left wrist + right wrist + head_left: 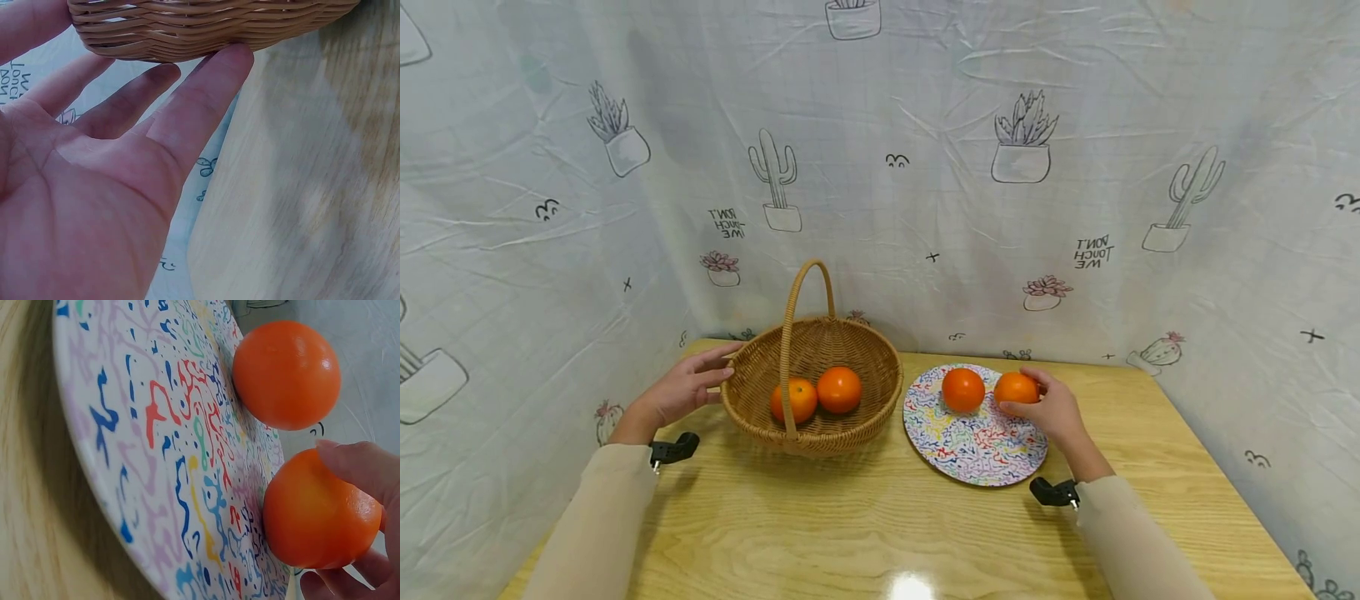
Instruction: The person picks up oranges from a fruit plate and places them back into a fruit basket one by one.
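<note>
My left hand (688,385) is at the left side of a wicker basket (880,421) with a tall handle, its fairly straight fingers touching the outer wall. In the left wrist view, the fingertips (234,56) lie against the woven wall (187,31). Two oranges (839,390) lie inside the basket, one partly behind the handle. My right hand (1056,408) grips an orange (1017,390) at the far right of a round patterned plate (977,454), thumb on one side and fingers curled on the other. Another orange (963,390) sits on the plate just left of it.
The basket and plate stand side by side on a light wooden table (820,533). A pale cloth (880,167) with plant drawings hangs right behind them and along both sides. The basket's handle (788,350) arches well above its rim.
</note>
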{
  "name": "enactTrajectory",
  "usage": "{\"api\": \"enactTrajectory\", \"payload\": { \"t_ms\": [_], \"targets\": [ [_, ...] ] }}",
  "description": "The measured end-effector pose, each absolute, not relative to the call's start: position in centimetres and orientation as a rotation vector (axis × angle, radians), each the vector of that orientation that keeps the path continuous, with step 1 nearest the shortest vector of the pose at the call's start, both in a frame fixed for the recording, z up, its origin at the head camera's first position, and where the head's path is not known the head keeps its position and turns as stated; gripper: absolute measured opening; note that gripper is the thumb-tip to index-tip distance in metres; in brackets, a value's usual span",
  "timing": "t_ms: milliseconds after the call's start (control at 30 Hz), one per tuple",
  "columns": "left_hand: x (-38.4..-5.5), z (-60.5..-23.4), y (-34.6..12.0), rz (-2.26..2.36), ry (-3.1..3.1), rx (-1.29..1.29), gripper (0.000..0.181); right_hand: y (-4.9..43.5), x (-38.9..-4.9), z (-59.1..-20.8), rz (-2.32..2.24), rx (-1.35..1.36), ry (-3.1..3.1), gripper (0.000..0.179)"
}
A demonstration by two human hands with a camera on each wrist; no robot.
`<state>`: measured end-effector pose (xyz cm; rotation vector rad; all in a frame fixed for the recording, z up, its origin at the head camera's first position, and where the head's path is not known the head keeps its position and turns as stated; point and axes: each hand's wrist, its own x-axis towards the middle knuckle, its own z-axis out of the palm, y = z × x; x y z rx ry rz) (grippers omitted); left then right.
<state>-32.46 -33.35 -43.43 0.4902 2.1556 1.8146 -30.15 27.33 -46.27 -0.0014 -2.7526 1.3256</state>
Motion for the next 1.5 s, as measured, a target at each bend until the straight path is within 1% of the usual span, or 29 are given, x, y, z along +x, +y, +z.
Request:
{"api": "enactTrajectory", "payload": {
  "t_ms": [400,633,1500],
  "targets": [
    [-32.64,-43.74,-33.63,1.812,2.165,0.503,0.061,26.74,-30.23,-46.11,1.306,-0.118,-2.757,0.078],
    [-32.49,-43.84,-33.37,1.823,2.147,0.499,0.065,26.73,-30.09,-46.23,1.266,-0.131,-2.785,0.079],
    [-32.16,-43.80,-33.37,1.837,2.154,0.501,0.067,26.88,-30.61,-46.19,1.350,-0.134,-2.777,0.079]
  ]
}}
